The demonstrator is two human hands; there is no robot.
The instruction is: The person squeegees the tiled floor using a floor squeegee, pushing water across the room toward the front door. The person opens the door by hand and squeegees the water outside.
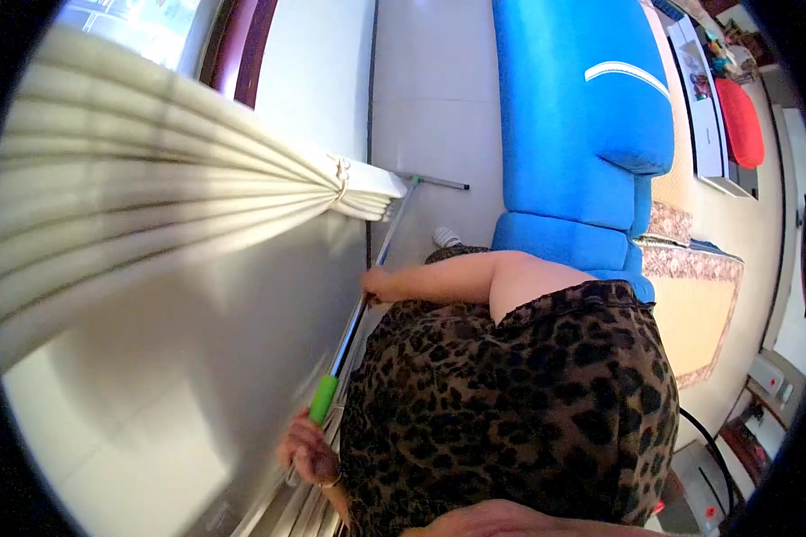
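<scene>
A long-handled floor squeegee (387, 240) runs diagonally along the base of the wall, with a metal pole and a thin bar-shaped head (443, 184) on the floor. My left hand (308, 449) is closed around the end of its green grip (323, 399). Further along the pole, my right hand (381, 285) is wrapped round the metal shaft, slightly blurred. A tied-back cream curtain (197, 170) hangs beside the head, its lower end close to the green joint. Part of the head seems hidden by the curtain.
To the right stands a blue sofa (573, 98), beside a strip of pale tiled floor (434, 72). A foot in a striped slipper (446, 237) shows ahead. Beyond the sofa are a patterned mat (694, 313), a white desk (703, 116) and a red seat (739, 121).
</scene>
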